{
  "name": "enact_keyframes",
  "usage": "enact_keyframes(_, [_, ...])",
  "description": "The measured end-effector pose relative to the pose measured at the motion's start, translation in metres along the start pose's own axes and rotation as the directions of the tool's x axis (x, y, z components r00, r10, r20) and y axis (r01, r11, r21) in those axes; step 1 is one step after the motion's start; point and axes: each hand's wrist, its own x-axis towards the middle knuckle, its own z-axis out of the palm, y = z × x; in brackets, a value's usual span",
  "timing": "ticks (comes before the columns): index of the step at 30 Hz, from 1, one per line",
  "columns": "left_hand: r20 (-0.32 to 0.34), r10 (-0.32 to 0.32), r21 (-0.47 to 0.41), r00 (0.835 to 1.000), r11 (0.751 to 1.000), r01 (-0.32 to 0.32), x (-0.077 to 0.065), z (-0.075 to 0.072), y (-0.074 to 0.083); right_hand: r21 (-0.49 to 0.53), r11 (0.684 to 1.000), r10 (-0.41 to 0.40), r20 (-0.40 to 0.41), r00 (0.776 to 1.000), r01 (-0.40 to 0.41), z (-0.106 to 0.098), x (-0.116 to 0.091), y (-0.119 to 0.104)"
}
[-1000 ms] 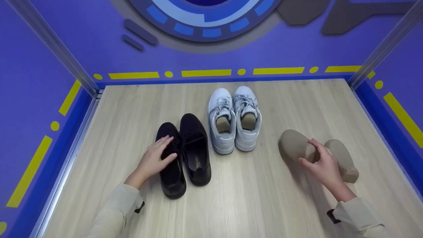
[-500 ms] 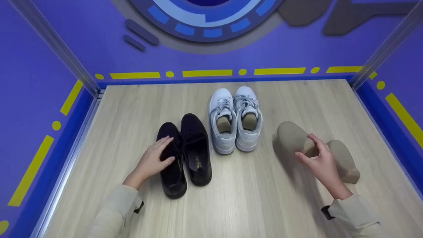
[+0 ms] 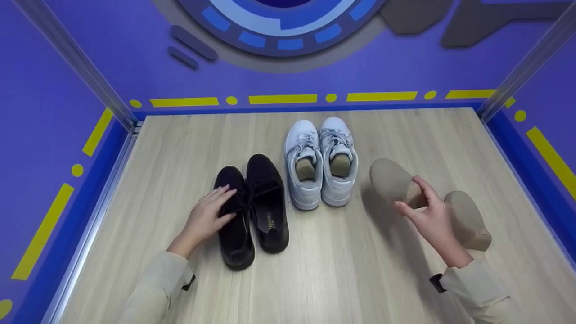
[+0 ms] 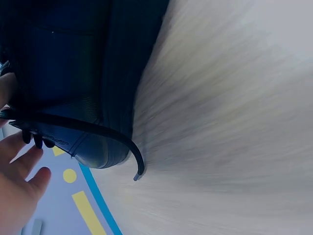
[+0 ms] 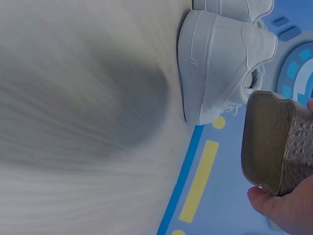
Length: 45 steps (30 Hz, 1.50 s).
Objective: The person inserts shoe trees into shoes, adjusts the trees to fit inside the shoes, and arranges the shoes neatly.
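Observation:
My right hand [image 3: 429,213] holds a tan moulded shoe insert [image 3: 389,180] by its rear part, pinched between thumb and fingers. It hangs over the floorboard and throws a shadow; the right wrist view shows the insert's [image 5: 266,142] smooth brown face and bumpy end. A matching insert [image 3: 468,220] lies to the right, partly behind the hand. On the left, my left hand [image 3: 207,211] rests with relaxed fingers on the upper of a black shoe [image 3: 235,243]. In the left wrist view a dark lace [image 4: 88,126] crosses near the fingers.
A second black shoe [image 3: 270,211] stands beside the first. Two white sneakers [image 3: 303,162] stand at the centre back, tan inside. The pale wood board [image 3: 333,270] is bounded by purple-blue walls [image 3: 288,81] with yellow dashes.
My right hand has moved left and slightly away, carrying the insert closer to the white sneakers. My left hand has hardly moved on the black shoe.

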Motion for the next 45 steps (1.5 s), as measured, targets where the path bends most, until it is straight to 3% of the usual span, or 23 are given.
enact_keyframes(5, [-0.113, 0.082, 0.076, 0.99, 0.994, -0.073, -0.001, 0.001, 0.0, 0.021, 1.0, -0.015, -0.009, 1.0, 0.015, 0.004, 0.001, -0.008])
enact_keyframes(11, [-0.232, 0.185, 0.166, 0.955, 0.975, -0.149, -0.001, 0.003, -0.001, 0.067, 0.997, -0.045, -0.007, 0.999, 0.045, 0.009, 0.001, -0.017])
enact_keyframes(15, [-0.275, 0.202, 0.172, 0.94, 0.972, -0.158, 0.0, 0.003, -0.002, 0.062, 0.996, -0.062, -0.011, 0.998, 0.063, 0.012, 0.001, -0.021])
enact_keyframes(24, [-0.244, 0.174, 0.178, 0.954, 0.975, -0.132, 0.004, 0.0, 0.0, 0.059, 0.996, -0.071, 0.013, 0.997, 0.07, 0.018, -0.001, -0.029])
enact_keyframes(32, [-0.206, 0.18, 0.219, 0.962, 0.967, -0.134, 0.007, -0.003, 0.001, 0.053, 0.997, -0.047, -0.019, 0.999, 0.048, 0.021, 0.0, -0.036])
enact_keyframes(40, [-0.199, 0.2, 0.238, 0.959, 0.96, -0.15, 0.01, -0.006, 0.001, 0.079, 0.994, -0.077, -0.012, 0.997, 0.078, 0.029, -0.002, -0.043])
enact_keyframes(45, [-0.181, 0.138, 0.188, 0.974, 0.977, -0.103, 0.011, -0.009, 0.002, 0.114, 0.989, -0.098, 0.014, 0.995, 0.095, 0.035, -0.003, -0.051])
